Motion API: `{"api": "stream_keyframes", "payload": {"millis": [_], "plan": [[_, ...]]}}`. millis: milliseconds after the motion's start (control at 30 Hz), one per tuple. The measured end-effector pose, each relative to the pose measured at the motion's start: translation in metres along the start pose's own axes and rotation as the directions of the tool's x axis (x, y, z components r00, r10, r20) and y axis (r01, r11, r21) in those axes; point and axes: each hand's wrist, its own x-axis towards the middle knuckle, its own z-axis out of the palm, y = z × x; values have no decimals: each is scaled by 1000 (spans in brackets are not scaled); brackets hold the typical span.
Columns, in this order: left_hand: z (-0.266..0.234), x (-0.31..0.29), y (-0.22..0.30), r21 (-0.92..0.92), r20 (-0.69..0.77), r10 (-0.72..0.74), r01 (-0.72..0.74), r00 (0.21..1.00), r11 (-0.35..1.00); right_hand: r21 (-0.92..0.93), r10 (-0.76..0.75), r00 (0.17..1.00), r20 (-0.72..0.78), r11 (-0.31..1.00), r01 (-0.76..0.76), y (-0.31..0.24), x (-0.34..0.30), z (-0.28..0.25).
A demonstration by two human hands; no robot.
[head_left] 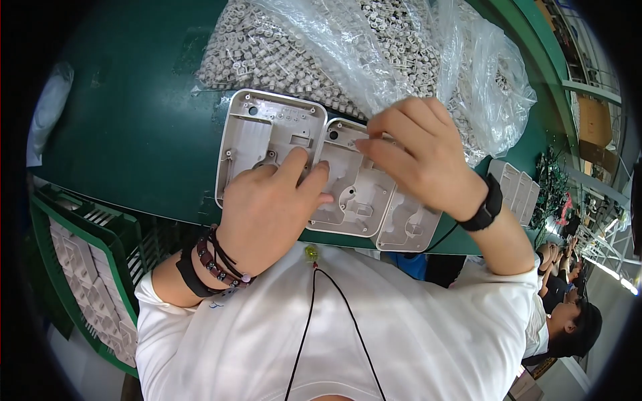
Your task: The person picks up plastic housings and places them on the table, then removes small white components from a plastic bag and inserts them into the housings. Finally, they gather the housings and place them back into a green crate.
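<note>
Three off-white plastic housings lie side by side on the green table, hollow sides up: a left housing [287, 120], a middle housing [374, 180] and a right housing [408, 217]. My left hand [261, 204] rests over the left housing, fingers spread and reaching toward the middle one. Above the far end of the middle housing is my right hand [424, 157], slightly blurred, with fingers curled and thumb and forefinger close together. Whatever it may pinch is too small to make out. Just beyond the housings, a heap of small white plastic parts [267, 63] spills from a clear plastic bag [498, 73].
A green crate [47, 200] of similar white pieces stands at the lower left. More white housings [515, 190] and tangled dark cables [552, 180] lie to the right. Another person [568, 331] sits farther right. Clear film [50, 110] lies at the table's [134, 120] left end.
</note>
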Motion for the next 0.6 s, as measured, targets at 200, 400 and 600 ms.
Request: {"api": "stream_keyframes", "payload": {"millis": [200, 400, 600], "plan": [[7, -10, -2, 33, -5, 85, -85, 996, 996, -67, -74, 990, 118, 994, 82, 12, 12, 23], [8, -14, 0, 2, -2, 40, -40, 999, 999, -58, -173, 969, 175, 981, 185, 14, 11, 27], [10, -17, 3, -7, 34, 14, -14, 999, 1000, -55, -83, 991, 105, 994, 90, 12, -3, 26]]}}
